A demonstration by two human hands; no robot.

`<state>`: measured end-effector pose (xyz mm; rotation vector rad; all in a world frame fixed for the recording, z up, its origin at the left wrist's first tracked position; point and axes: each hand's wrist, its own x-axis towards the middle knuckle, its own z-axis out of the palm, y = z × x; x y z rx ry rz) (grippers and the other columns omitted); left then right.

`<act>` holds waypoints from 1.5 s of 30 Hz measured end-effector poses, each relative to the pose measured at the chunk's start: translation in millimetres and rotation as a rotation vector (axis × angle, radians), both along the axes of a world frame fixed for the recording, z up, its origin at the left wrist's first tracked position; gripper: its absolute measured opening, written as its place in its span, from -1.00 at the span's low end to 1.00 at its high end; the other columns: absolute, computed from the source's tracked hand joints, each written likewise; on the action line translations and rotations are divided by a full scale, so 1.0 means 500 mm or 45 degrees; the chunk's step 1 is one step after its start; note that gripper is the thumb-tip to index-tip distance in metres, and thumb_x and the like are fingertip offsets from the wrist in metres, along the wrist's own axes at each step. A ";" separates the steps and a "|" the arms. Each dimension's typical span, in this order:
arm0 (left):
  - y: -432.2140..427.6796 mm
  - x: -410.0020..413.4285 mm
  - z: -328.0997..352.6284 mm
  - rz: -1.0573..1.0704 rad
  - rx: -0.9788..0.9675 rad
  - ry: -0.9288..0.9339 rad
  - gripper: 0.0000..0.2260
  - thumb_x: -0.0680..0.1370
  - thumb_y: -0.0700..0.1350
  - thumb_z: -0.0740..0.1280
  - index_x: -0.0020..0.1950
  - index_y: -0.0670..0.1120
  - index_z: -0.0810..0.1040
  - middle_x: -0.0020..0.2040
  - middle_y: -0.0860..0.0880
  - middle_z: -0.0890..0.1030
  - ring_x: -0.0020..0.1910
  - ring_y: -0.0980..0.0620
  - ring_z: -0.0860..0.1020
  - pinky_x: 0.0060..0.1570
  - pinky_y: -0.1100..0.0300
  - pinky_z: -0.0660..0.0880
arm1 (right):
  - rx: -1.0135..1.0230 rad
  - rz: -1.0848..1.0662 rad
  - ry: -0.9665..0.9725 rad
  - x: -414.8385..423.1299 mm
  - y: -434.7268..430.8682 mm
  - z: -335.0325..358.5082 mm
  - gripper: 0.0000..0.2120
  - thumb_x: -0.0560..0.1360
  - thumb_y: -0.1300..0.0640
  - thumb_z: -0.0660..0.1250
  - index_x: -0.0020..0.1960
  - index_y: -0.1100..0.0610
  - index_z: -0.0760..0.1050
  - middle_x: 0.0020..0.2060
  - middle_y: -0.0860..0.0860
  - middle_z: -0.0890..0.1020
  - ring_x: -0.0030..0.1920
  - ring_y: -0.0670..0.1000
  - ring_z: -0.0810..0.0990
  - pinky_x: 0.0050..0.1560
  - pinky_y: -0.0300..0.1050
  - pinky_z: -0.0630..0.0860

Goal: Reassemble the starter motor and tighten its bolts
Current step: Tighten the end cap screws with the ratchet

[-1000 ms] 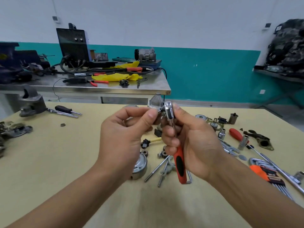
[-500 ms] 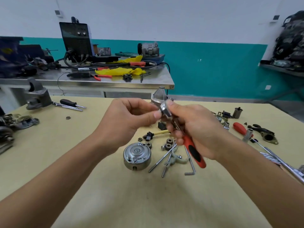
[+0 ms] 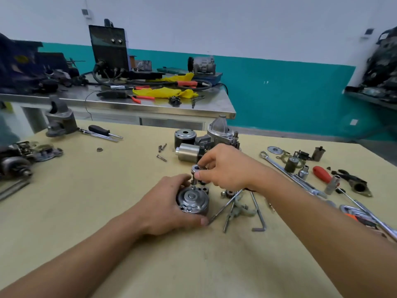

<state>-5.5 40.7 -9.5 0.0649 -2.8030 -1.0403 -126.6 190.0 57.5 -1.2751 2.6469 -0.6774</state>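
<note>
A round grey end cap point(image 3: 193, 202) of the starter motor lies on the yellow table point(image 3: 107, 201). My left hand point(image 3: 169, 203) curls round its left side and front and holds it down. My right hand point(image 3: 225, 166) grips the ratchet wrench, whose chrome head point(image 3: 196, 168) stands over the cap's far edge with a socket pointing down at a bolt. The wrench handle is hidden under my palm. Small pinion gears point(image 3: 229, 192) lie just right of the cap. The motor housing point(image 3: 221, 130) and a solenoid cylinder point(image 3: 188, 152) stand behind my right hand.
Long through-bolts point(image 3: 223, 205), a hex key point(image 3: 258, 214) and a fork lever point(image 3: 240, 210) lie right of the cap. Sockets, a red-handled screwdriver point(image 3: 322, 174), wrenches and a hex key set point(image 3: 361, 216) fill the right side. Loose screws point(image 3: 161, 151) lie behind; other motor parts point(image 3: 19, 160) lie far left.
Both hands came down from chest height to the table. My left hand let go of the wrench head and took hold of the end cap; the wrench now stands on the cap.
</note>
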 end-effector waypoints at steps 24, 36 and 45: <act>0.007 -0.011 -0.009 -0.092 0.202 0.136 -0.51 0.26 0.02 0.67 0.14 0.06 0.62 -0.06 0.21 0.68 -0.08 0.33 0.60 -0.10 0.47 0.42 | 0.739 0.420 0.545 0.025 -0.014 0.079 -0.75 0.56 -0.06 0.37 0.04 0.12 0.62 -0.28 -0.03 0.61 -0.23 0.03 0.59 -0.17 -0.03 0.56; 0.014 -0.011 -0.018 -0.106 0.264 0.144 -0.61 0.32 0.13 0.60 0.06 0.04 0.62 -0.12 0.08 0.67 -0.18 0.17 0.59 -0.15 0.26 0.51 | 0.553 0.150 0.251 0.027 -0.012 0.052 -0.59 0.58 -0.08 0.32 -0.19 0.26 0.59 -0.41 0.05 0.46 -0.35 0.05 0.44 -0.36 -0.14 0.36; 0.029 -0.020 -0.015 -0.065 0.555 0.440 -0.69 0.52 0.07 0.31 -0.03 -0.14 0.71 -0.28 0.01 0.65 -0.30 0.23 0.53 -0.24 0.35 0.44 | -0.138 -0.039 -0.935 0.030 0.049 0.037 -0.78 0.52 0.03 0.42 0.02 0.17 0.70 -0.23 0.00 0.65 -0.32 -0.08 0.56 -0.23 -0.19 0.59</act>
